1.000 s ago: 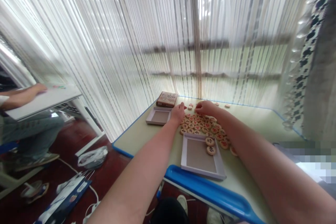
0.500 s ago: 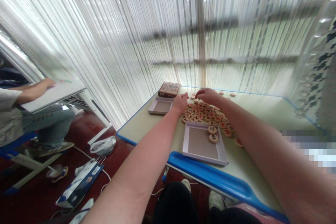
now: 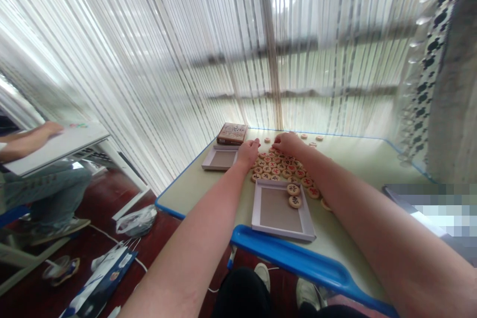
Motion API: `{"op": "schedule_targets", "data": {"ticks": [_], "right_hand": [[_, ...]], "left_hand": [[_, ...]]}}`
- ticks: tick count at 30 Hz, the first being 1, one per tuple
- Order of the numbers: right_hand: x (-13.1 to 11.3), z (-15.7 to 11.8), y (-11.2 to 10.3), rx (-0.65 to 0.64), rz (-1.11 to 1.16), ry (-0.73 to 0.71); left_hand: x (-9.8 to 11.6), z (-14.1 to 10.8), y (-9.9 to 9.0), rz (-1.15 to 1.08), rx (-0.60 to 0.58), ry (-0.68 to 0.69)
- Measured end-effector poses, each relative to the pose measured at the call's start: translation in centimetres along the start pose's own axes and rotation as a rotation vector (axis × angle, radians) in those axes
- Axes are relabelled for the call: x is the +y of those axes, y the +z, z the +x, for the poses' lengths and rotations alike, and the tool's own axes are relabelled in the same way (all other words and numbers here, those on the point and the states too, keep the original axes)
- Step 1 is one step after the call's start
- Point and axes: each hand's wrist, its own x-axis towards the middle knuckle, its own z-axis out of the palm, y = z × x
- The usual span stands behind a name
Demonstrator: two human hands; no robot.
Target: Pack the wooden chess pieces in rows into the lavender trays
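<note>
Round wooden Chinese chess pieces, marked in red or black, lie crowded together on the pale table. My left hand rests at the pile's left edge, fingers loosely stretched and no piece visible in them. Across from it, my right hand reaches to the far side of the pile. Its fingers are bent down and pinched at a piece, partly hidden by the fingertips. Nearer me is a shallow open box tray, with two black-marked pieces at its right side.
A second shallow tray and a printed box stand at the back left. Several loose pieces lie near the far edge. A blue trough runs along the front. Another person's hand rests on a table at left.
My right hand has lowered from above the far pieces to the pile's back edge, fingers at a piece. My left hand stays by the left edge. The camera view has turned slightly right.
</note>
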Motion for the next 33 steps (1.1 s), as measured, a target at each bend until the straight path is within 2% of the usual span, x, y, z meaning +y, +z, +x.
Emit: {"op": "schedule_targets", "data": {"ticks": [7, 12, 15, 20, 23, 26, 30, 33], "right_hand": [[-0.1, 0.2, 0.4, 0.013, 0.238, 0.097], [0.4, 0.2, -1.1, -0.182, 0.214, 0.117], [1.0, 0.4, -1.1, -0.252, 0.308, 0.108], [1.0, 0.3, -0.6, -0.132, 0.444, 0.091], [0.9, 0.2, -1.1, -0.115, 0.38, 0.035], [1.3, 0.2, -1.9, -0.064, 0.238, 0.061], [2.0, 0.0, -2.6, -0.162, -0.002, 0.145], [2.1, -0.1, -2.8, -0.195, -0.052, 0.163]], "left_hand": [[-0.2, 0.1, 0.0, 0.004, -0.012, -0.001], [-0.4, 0.1, 0.0, 0.01, -0.012, 0.001], [-0.5, 0.1, 0.1, -0.004, -0.011, 0.004], [-0.5, 0.1, 0.1, 0.009, -0.02, 0.013], [-0.2, -0.1, -0.1, 0.033, -0.015, 0.022], [0.1, -0.3, -0.2, 0.059, -0.021, 0.028], [0.1, -0.5, -0.3, 0.074, -0.016, 0.039], [0.1, -0.4, -0.3, 0.087, -0.02, 0.045]]}}
